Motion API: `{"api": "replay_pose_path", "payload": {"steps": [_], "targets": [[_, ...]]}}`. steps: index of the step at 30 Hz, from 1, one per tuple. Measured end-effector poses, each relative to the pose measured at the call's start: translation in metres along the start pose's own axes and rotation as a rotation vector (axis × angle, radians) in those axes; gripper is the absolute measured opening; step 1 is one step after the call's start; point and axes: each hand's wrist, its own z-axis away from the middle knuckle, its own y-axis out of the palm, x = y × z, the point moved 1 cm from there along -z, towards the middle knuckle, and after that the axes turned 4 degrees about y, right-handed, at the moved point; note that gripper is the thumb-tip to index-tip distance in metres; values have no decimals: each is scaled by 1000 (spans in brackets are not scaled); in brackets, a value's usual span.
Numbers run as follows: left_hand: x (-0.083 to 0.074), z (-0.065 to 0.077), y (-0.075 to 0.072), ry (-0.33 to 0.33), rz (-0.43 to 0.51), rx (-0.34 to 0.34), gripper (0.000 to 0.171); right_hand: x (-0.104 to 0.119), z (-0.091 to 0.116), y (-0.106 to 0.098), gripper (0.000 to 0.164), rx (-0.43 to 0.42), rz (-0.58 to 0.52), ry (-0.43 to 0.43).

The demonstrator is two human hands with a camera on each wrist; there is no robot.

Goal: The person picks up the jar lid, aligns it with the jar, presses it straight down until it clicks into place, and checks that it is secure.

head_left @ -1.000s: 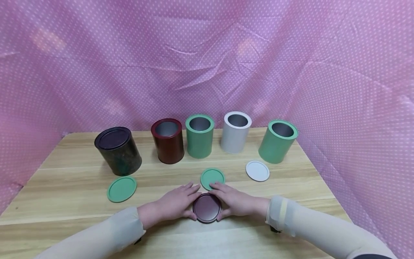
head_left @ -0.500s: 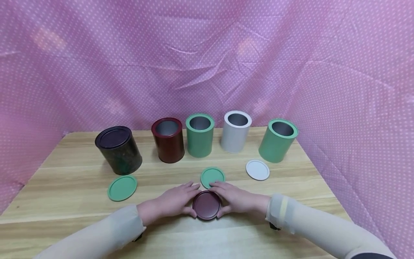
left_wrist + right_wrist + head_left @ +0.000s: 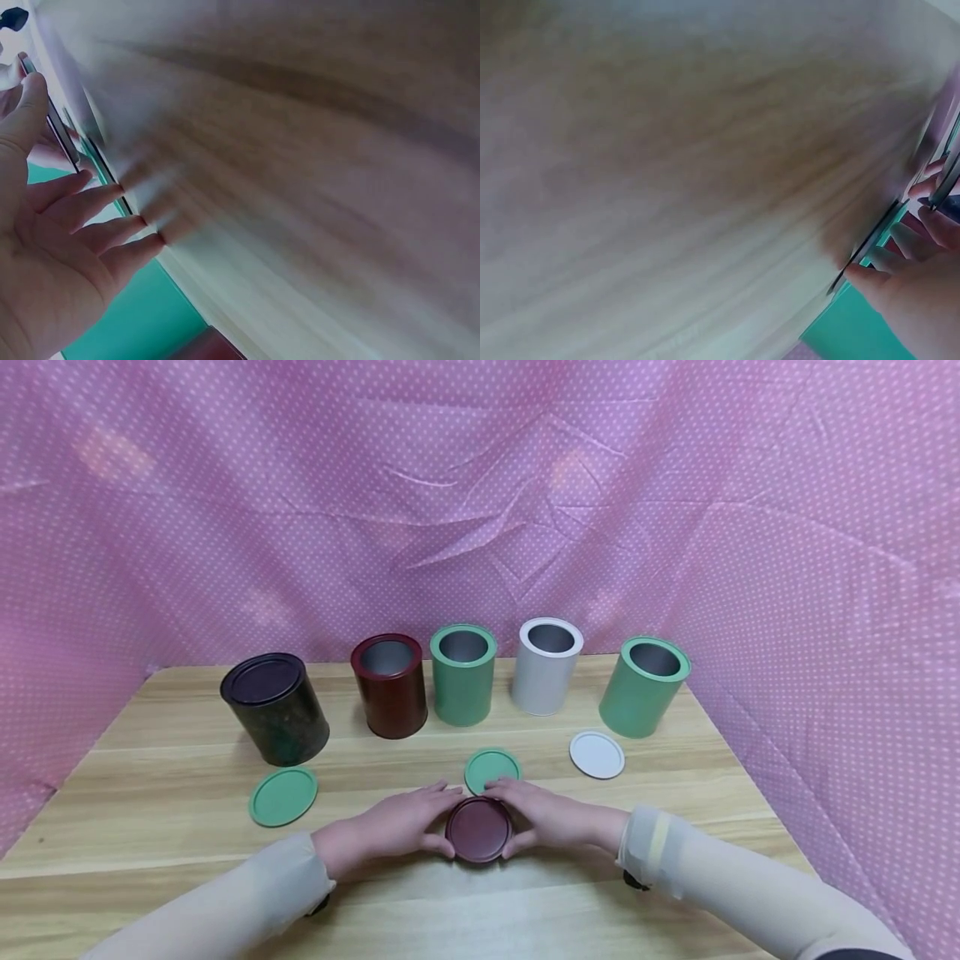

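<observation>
A round dark red lid (image 3: 478,831) is between my two hands near the front of the table. My left hand (image 3: 393,827) pinches its left edge between thumb and fingers; my right hand (image 3: 555,817) pinches the opposite edge. In the left wrist view the lid (image 3: 54,120) shows edge-on, a little above the wood, while the other fingers of the left hand (image 3: 52,255) reach toward the tabletop. The right wrist view catches only the lid's edge (image 3: 946,184) beside the right hand (image 3: 930,292). Just beyond lies a green lid (image 3: 492,764), overlapped by the right fingertips.
Along the back stand a black can (image 3: 277,718) with its lid on, an open dark red can (image 3: 393,706), a green can (image 3: 463,689), a white can (image 3: 546,681) and another green can (image 3: 641,697). A second green lid (image 3: 283,797) and a white lid (image 3: 597,755) lie before them.
The dark red lid has shifted slightly away from my body, with both hands still at its edges, and the bright sheen on it has faded. The cans and other lids stay put.
</observation>
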Motion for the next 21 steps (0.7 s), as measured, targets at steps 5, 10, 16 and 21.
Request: {"api": "replay_pose_path", "payload": {"steps": [5, 10, 16, 21], "targets": [[2, 0, 0, -12, 22, -8, 73, 1, 0, -4, 77, 3, 5, -4], [3, 1, -2, -23, 52, -2, 72, 2, 1, -6, 77, 16, -22, 6], [3, 3, -6, -24, 90, 12, 71, 1, -1, -6, 79, 28, -43, 19], [4, 5, -9, -28, 117, 0, 72, 0, -2, -8, 82, 7, -92, -4]]}}
